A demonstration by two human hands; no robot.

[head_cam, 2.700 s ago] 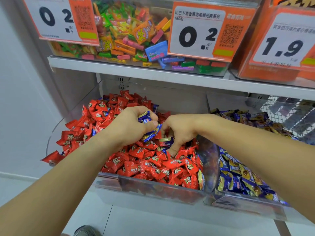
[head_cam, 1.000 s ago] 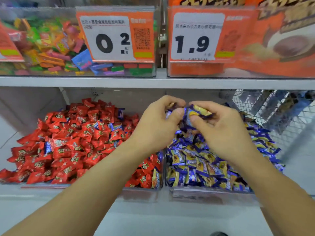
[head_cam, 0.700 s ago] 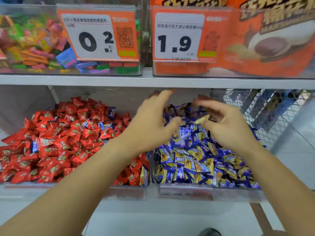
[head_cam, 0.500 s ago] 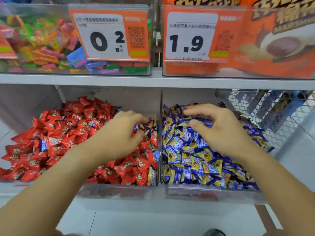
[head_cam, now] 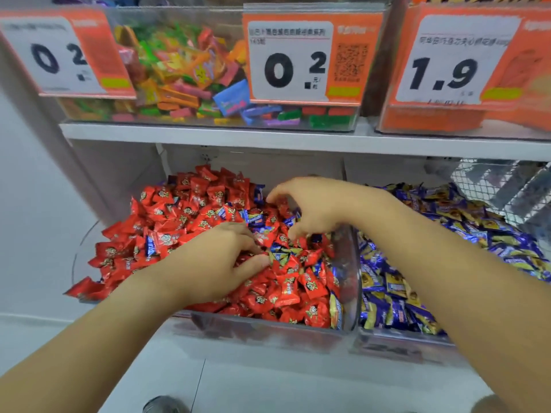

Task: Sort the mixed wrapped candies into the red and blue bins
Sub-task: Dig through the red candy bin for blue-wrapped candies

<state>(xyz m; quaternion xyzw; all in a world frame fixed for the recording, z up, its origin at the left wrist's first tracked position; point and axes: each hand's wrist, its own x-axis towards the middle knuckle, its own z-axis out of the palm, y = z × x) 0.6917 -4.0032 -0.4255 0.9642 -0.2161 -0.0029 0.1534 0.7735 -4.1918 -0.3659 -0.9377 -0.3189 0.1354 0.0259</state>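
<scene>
I see the red candies [head_cam: 208, 216] heaped in the red bin [head_cam: 268, 332], with stray blue candies [head_cam: 255, 217] scattered among them near its middle and right side. My left hand [head_cam: 217, 263] lies on the heap, fingers loosely bent, fingertips at a blue-and-yellow wrapper; whether it grips it, I cannot tell. My right hand [head_cam: 316, 204] hovers above the pile, fingers spread and curved, holding nothing. The blue bin [head_cam: 396, 347] stands just beside, on the right, under the shelf [head_cam: 208, 134].
</scene>
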